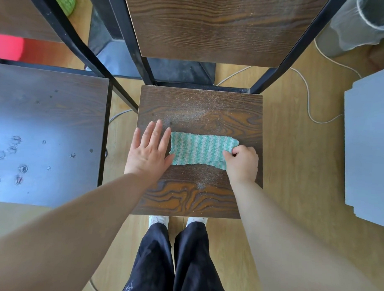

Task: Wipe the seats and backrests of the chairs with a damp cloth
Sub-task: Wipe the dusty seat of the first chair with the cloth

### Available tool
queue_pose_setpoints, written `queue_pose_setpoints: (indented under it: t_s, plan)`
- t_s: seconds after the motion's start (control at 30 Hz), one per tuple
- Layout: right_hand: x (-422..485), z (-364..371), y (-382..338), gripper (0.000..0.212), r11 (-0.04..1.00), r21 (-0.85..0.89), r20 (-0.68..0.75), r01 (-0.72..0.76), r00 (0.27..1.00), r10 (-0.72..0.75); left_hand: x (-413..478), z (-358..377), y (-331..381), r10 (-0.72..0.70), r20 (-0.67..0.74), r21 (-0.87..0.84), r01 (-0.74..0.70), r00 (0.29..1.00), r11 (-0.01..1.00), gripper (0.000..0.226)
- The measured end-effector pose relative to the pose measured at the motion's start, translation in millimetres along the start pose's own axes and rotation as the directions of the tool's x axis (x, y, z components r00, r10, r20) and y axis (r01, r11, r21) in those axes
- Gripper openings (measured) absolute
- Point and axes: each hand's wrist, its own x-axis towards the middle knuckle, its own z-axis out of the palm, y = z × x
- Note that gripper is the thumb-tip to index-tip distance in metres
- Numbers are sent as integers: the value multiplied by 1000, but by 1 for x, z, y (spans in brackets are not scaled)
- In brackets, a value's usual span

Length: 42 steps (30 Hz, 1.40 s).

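Right hand point(241, 163) pinches cloth point(200, 150) mid-seat point(201, 102), right end, likely to spread it; left hand point(149, 151) flat, fingers straight, at left end, steadying.

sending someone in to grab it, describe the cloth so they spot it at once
Start at the middle chair, dark wood grain, straight ahead. On its dusty seat lies the cloth, the right hand pinching its right end. It alone is striped green and white.
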Motion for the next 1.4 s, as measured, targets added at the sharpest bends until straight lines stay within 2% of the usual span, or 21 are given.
queue_pose_setpoints:
  t_s: [0.1,0.17,0.27,0.33,0.47,0.6,0.7,0.8,0.93,1.03,1.13,1.3,1.4]
  plan:
    - [1,-2,-2,20,999,0,-28,40,999,-40,-2,-1,-3,-4,-15,-14,4,1000,1000,73]
    - [-2,-7,-3,20,996,60,-14,60,998,-59,-4,-2,-5,-12,-22,-19,11,1000,1000,74]
    - [-11,-18,-12,15,972,227,60,53,996,-68,-8,-5,-10,-22,-41,-45,20,999,999,76]
    - [-19,-21,-25,11,949,301,82,96,989,-126,-11,-6,-14,-26,-37,-49,24,999,999,77]
    - [-34,-5,-58,9,909,379,136,175,961,-242,-16,-2,-23,-36,-31,-27,35,999,999,81]
    - [-44,20,-79,21,892,422,269,158,918,-290,-20,2,-34,-62,-27,-49,60,998,997,83]
    - [-48,30,-78,30,912,382,355,150,887,-294,-21,5,-40,-69,-32,-64,67,997,996,83]
    - [-50,31,-75,27,918,313,269,242,905,-330,-23,7,-44,-82,-29,-73,80,996,994,82]
    - [-53,35,-79,39,912,55,120,407,904,-410,-25,10,-46,-126,-8,-89,124,992,988,77]
    - [-53,46,-82,54,889,-94,153,447,889,-431,-28,12,-48,-153,-13,-123,150,988,981,76]
    - [-53,57,-81,57,854,-228,160,467,883,-440,-31,16,-53,-164,-4,-132,162,986,978,74]
    - [-50,67,-76,43,816,-224,86,533,844,-529,-29,20,-64,-186,3,-138,185,982,973,71]
    - [-45,63,-80,38,840,-113,106,531,847,-521,-24,19,-70,-187,-6,-158,184,982,970,70]
